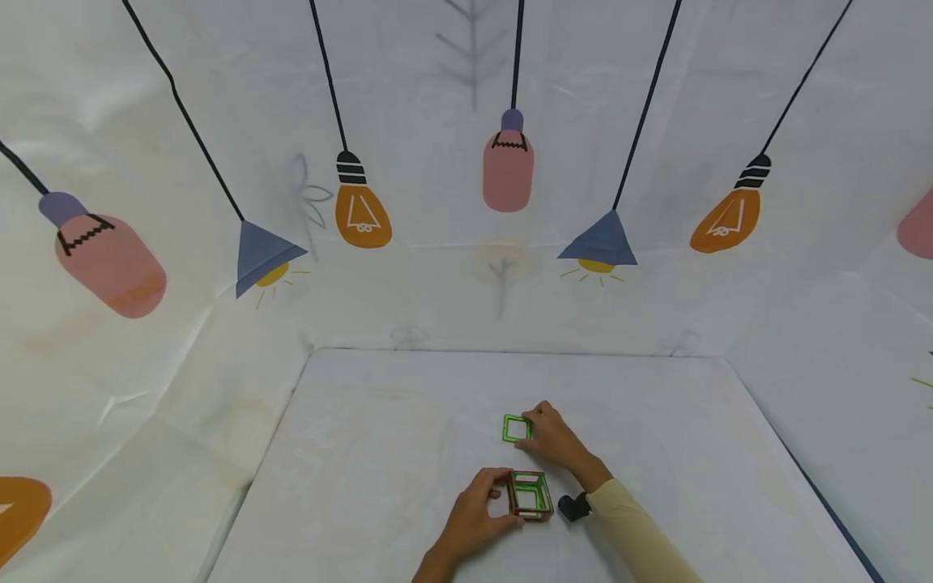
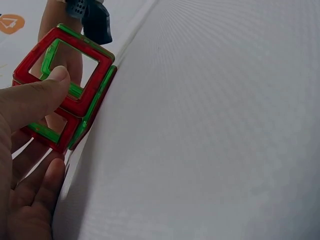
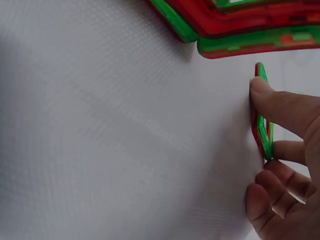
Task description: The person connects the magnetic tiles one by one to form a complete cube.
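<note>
My left hand grips an open-framed cube of red and green magnetic tiles from its left side. In the left wrist view the thumb lies across one square face, with other fingers beneath the cube. Farther up the table, my right hand pinches a single square magnetic tile by its edge between thumb and fingers. That tile looks green from above; its side shows a red layer and a green layer. A short stretch of table separates it from the cube.
A white-covered table stretches beneath both hands. White sheeting printed with hanging lamps and bulbs rises behind and beside it. A dark device sits at the right wrist, close to the cube's right side.
</note>
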Available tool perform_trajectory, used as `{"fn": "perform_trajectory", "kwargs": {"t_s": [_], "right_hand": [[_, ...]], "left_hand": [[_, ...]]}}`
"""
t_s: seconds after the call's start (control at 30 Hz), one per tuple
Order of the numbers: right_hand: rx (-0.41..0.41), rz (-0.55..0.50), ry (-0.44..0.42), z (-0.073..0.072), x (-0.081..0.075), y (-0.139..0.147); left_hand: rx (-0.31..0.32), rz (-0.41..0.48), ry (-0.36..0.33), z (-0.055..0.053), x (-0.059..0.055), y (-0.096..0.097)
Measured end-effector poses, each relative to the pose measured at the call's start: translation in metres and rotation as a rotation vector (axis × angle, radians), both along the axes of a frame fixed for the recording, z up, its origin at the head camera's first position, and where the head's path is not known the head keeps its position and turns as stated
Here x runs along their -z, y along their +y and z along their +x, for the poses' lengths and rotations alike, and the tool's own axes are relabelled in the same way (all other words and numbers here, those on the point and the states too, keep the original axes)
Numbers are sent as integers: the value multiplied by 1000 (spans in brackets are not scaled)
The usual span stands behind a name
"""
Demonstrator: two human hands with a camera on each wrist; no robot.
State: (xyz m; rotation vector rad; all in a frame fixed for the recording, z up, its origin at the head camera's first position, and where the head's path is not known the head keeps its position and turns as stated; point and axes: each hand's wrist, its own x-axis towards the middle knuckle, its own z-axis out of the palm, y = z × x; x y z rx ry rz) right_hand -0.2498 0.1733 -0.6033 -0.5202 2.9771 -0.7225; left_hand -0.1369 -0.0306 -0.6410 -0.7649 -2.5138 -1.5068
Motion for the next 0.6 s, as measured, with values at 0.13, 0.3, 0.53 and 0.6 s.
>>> {"fn": "perform_trajectory", "kwargs": {"t_s": [0.13,0.3,0.53,0.6], "right_hand": [[-10,4,14,2,-2,2],[-8,-13,6,4,-3,4],[-18,-98,-10,8,-6,9],[-16,-102,-8,11,-8,12]], "left_hand": [[-3,-6,5,-1,2,0],[2,-7,-2,-1,3,-1],[-1,2,16,0,0,0],[-1,3,20,0,-1,0]]}}
